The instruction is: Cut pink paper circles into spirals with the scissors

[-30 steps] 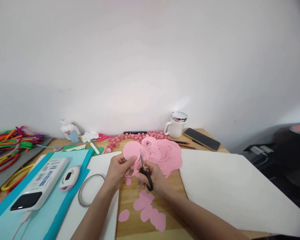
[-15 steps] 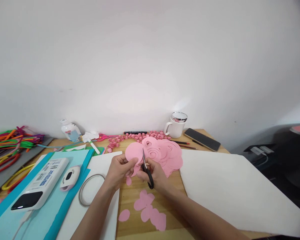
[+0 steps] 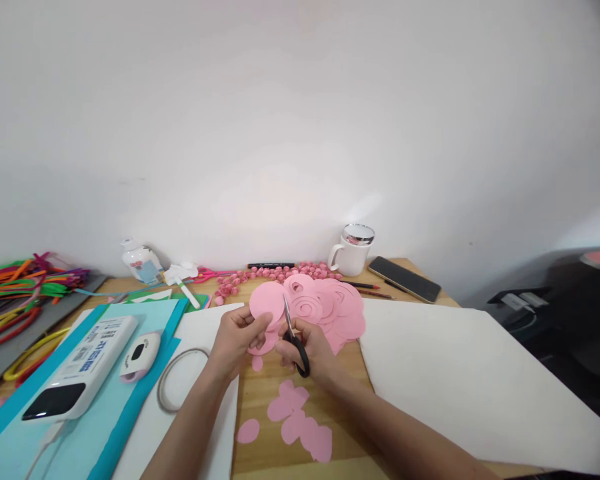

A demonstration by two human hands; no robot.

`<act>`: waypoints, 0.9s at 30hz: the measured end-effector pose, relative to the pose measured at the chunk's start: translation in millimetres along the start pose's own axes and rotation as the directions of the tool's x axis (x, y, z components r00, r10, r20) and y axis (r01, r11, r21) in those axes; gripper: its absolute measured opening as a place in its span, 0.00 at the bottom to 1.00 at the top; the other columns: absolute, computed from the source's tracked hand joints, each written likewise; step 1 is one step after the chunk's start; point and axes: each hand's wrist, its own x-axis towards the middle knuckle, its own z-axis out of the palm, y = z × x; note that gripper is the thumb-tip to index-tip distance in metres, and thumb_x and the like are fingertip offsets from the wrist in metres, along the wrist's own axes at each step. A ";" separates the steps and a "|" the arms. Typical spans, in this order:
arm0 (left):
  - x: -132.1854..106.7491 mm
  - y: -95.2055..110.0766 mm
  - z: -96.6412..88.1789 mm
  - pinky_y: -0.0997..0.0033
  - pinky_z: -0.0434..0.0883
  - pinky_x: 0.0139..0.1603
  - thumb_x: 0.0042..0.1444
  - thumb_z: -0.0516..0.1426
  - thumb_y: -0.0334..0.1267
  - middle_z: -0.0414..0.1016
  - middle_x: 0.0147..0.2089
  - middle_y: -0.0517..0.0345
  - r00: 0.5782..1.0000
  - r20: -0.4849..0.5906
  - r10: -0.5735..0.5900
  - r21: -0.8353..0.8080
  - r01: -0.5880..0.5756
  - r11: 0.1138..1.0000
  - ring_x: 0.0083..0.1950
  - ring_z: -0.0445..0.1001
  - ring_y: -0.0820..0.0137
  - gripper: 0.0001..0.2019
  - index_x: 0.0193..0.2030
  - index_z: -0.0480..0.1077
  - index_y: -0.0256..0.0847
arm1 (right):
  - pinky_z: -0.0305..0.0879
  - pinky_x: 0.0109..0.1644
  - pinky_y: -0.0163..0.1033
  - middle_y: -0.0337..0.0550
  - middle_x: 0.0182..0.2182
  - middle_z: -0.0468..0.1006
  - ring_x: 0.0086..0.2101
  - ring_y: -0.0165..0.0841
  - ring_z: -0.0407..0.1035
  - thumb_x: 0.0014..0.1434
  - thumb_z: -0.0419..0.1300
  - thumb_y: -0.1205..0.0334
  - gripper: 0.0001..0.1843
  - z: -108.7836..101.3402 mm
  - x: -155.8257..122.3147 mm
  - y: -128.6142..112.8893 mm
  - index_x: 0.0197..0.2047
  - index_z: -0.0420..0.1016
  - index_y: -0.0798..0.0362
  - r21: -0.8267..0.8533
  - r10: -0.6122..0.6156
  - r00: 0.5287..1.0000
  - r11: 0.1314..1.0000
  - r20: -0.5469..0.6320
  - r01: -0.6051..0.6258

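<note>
My left hand (image 3: 235, 339) pinches a pink paper disc (image 3: 267, 304) by its lower edge and holds it upright above the wooden table (image 3: 260, 393). My right hand (image 3: 311, 348) grips black-handled scissors (image 3: 294, 337), whose blades point up into the disc. Just behind lies a pile of pink paper circles and spirals (image 3: 330, 307). Pink offcuts (image 3: 300, 419) are scattered on the wood below my hands.
White sheets lie at right (image 3: 455, 373) and left (image 3: 200, 320). Left: blue paper (image 3: 80, 433) with a white power bank (image 3: 83, 367), a small pink device (image 3: 140, 353), a wire ring (image 3: 180, 387), pipe cleaners (image 3: 20, 287). At the back stand small pink rolled roses (image 3: 275, 272), a mug (image 3: 353, 250), a phone (image 3: 404, 278) and a bottle (image 3: 139, 261).
The scissors and the disc shifted slightly right and up, then settled; the blades stay in the disc. Nothing else on the table moved.
</note>
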 end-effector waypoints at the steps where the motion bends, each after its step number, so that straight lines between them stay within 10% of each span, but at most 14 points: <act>1: -0.3 0.5 0.4 0.78 0.53 0.16 0.42 0.65 0.44 0.60 0.12 0.68 1.000 0.008 -0.002 -0.011 0.002 1.000 0.14 0.54 0.81 0.17 0.19 0.63 0.38 | 0.53 0.17 0.29 0.30 0.13 0.66 0.14 0.25 0.61 0.46 0.65 0.50 0.17 0.2 0.0 0.2 0.29 0.65 0.53 -0.004 0.003 1.000 1.000 -0.002 -0.003; 27: 0.6 -4.0 -0.7 0.80 0.51 0.14 0.43 0.65 0.43 0.59 0.11 0.68 0.999 0.029 -0.020 0.010 0.020 1.000 0.13 0.55 0.81 0.16 0.18 0.64 0.37 | 0.52 0.23 0.30 0.30 0.18 0.66 0.20 0.24 0.56 0.42 0.69 0.55 0.21 -2.4 2.8 -1.7 0.33 0.64 0.53 0.066 -0.034 0.999 0.997 0.038 0.032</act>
